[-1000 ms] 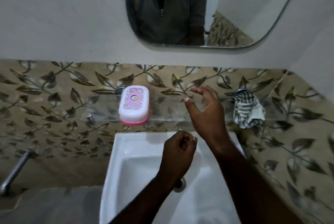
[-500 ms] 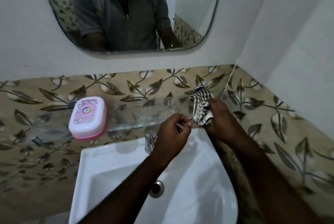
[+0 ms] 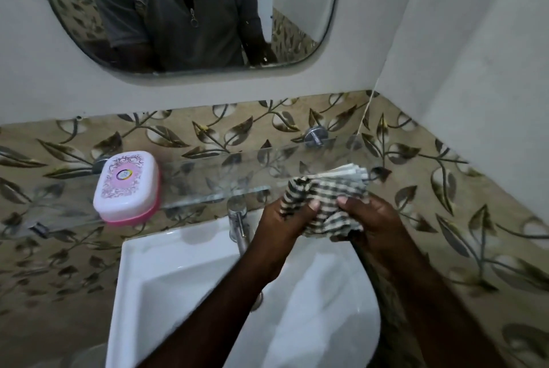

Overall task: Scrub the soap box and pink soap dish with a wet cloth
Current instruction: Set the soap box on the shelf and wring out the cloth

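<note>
Cloth (image 3: 325, 189) — gripped in left hand (image 3: 283, 220), right hand (image 3: 372, 219)

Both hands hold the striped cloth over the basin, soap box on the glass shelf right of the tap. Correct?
No: the head view shows the soap box left of the tap, on the glass shelf. Left hand and right hand do hold the striped cloth.

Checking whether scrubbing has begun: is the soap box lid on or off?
On. The soap box rests on the glass shelf, its white lid seated over the pink base, no gap visible.
</note>
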Motion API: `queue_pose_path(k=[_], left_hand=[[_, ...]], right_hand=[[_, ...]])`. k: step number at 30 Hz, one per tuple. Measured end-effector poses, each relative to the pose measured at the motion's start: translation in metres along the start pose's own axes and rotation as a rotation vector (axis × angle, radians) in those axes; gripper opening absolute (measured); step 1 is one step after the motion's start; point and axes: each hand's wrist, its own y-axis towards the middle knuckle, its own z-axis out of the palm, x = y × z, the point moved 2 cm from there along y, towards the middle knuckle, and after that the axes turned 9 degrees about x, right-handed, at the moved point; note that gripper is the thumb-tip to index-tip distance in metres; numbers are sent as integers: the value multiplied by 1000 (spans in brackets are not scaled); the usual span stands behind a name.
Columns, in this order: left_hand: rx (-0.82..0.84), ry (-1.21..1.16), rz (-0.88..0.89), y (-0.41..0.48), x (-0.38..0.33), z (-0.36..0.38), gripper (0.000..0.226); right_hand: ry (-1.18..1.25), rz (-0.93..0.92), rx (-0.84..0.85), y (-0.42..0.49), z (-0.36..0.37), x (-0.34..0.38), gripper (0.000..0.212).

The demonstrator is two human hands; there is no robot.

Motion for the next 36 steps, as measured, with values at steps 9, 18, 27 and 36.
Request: queue_pose_path(k=[9, 18, 27, 36], left_hand=[[-26, 1, -285, -7, 18, -8, 32], [-130, 601, -138, -24, 60, -3, 27], [-64, 541, -285, -23, 73, -12, 16], [-453, 177, -339, -18, 86, -22, 30]], right_hand=[[480, 208, 204, -3, -18, -45, 52], [111, 194, -18, -2, -12, -75, 25], [99, 280, -23, -5, -24, -93, 10], [50, 288, -154, -5, -23, -105, 30]])
